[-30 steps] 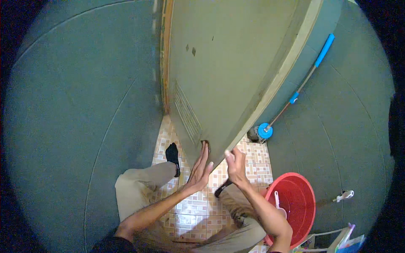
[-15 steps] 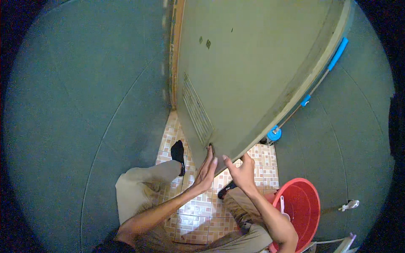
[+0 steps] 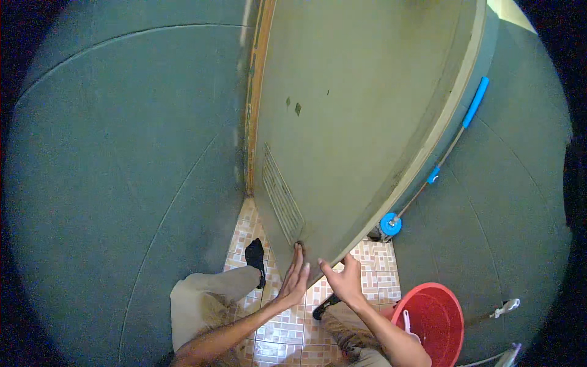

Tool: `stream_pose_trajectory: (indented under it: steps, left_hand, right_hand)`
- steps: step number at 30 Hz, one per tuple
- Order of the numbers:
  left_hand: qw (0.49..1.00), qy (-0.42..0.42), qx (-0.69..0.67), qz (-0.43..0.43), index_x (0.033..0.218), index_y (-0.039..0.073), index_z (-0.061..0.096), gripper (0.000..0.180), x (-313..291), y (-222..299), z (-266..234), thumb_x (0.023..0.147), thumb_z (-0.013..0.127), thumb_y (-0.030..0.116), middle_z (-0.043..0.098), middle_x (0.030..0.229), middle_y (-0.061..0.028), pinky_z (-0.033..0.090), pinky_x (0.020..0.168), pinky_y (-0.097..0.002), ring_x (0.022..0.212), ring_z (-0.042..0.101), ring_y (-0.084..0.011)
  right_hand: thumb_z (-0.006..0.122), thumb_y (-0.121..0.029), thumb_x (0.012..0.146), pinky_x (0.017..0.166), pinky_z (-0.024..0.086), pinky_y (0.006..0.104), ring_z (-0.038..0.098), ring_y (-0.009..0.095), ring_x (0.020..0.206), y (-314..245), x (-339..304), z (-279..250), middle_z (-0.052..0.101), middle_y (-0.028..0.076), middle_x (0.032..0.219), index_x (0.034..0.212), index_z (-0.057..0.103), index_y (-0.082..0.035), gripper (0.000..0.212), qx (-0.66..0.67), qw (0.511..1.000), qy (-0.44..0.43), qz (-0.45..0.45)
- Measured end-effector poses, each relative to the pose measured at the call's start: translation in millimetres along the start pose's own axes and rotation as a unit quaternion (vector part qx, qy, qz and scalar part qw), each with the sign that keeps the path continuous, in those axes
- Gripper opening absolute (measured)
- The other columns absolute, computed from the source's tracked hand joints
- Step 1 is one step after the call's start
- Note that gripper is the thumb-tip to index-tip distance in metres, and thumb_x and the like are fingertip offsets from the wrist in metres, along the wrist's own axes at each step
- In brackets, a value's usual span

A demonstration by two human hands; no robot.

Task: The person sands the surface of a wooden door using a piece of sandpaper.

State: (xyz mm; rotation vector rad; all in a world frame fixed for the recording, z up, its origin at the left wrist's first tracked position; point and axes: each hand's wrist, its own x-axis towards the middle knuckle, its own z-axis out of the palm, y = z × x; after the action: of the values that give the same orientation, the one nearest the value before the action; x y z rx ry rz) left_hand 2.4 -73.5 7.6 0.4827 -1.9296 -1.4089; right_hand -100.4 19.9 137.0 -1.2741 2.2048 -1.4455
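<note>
A pale olive-green door (image 3: 361, 122) stands ajar in front of me. Slats of a vent (image 3: 282, 199) are set in its lower part. My left hand (image 3: 295, 284) lies with stretched fingers against the lower face of the door, near the vent's bottom end. At the door's free edge, low down, my right hand (image 3: 345, 280) has its thumb on the face and its other fingers round the edge, partly hidden behind it.
A red bucket (image 3: 460, 321) with a white-handled dipper (image 3: 408, 321) stands to the right. Behind the door, a blue-handled mop (image 3: 474, 104) leans by the green wall (image 3: 489, 202). A tap (image 3: 506, 307) juts from that wall. My feet rest on the tiled floor (image 3: 278, 333).
My view has tilted upward, so the door, hands and bucket sit lower in the picture. Both hands keep their places on the door.
</note>
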Motion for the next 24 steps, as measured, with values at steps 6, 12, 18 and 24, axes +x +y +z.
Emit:
stream_pose_trajectory:
  steps: [6, 12, 18, 24]
  left_hand:
    - [0.997, -0.005, -0.035, -0.072, 0.161, -0.006, 0.004, 0.072, -2.5, 12.0, 4.7, 0.11, 0.03, 0.038, 0.004, 0.168, -0.029, 0.009, 0.128, -0.041, 0.157, 0.006, -0.0394]
    - [0.997, -0.01, 0.034, 0.071, 0.16, -0.007, 0.009, 0.075, -4.9, 24.8, -2.4, 0.105, 0.045, 0.029, 0.009, 0.167, -0.0312, 0.013, 0.127, -0.0469, 0.156, 0.012, -0.0419]
    - [0.996, -0.009, 0.044, 0.082, 0.161, -0.006, 0.01, 0.075, -4.5, 21.2, 1.4, 0.105, 0.044, 0.03, 0.009, 0.168, -0.0298, 0.013, 0.127, -0.0466, 0.156, 0.012, -0.0421]
    - [0.999, 0.013, -0.026, 0.041, 0.161, -0.004, 0.006, 0.076, -6.2, 20.5, 1.8, 0.107, 0.042, 0.035, 0.008, 0.168, -0.0287, 0.011, 0.127, -0.0437, 0.157, 0.01, -0.0397]
  right_hand:
    - [0.075, -0.012, 0.085, 0.094, 0.054, 0.0395, 0.073, 0.027, 0.099, -1.0, -2.0, -4.7, 0.076, 0.02, 0.103, 0.11, 0.069, 0.008, 0.033, -0.005, 1.0, -0.01, 0.009]
    - [0.075, -0.013, 0.085, 0.093, 0.055, 0.0396, 0.073, 0.027, 0.098, 1.1, -0.7, -5.5, 0.076, 0.02, 0.102, 0.108, 0.069, 0.008, 0.032, -0.011, 1.0, -0.011, 0.012]
    - [0.076, -0.012, 0.085, 0.093, 0.054, 0.0396, 0.073, 0.027, 0.097, 4.8, 0.3, -8.6, 0.076, 0.02, 0.1, 0.106, 0.069, 0.008, 0.03, -0.007, 1.0, -0.005, 0.017]
    - [0.061, -0.046, 0.095, 0.111, 0.039, 0.0471, 0.052, 0.035, 0.131, -11.1, -5.7, -16.2, 0.055, 0.022, 0.143, 0.144, 0.048, 0.004, 0.072, 0.078, 0.992, 0.086, -0.045]
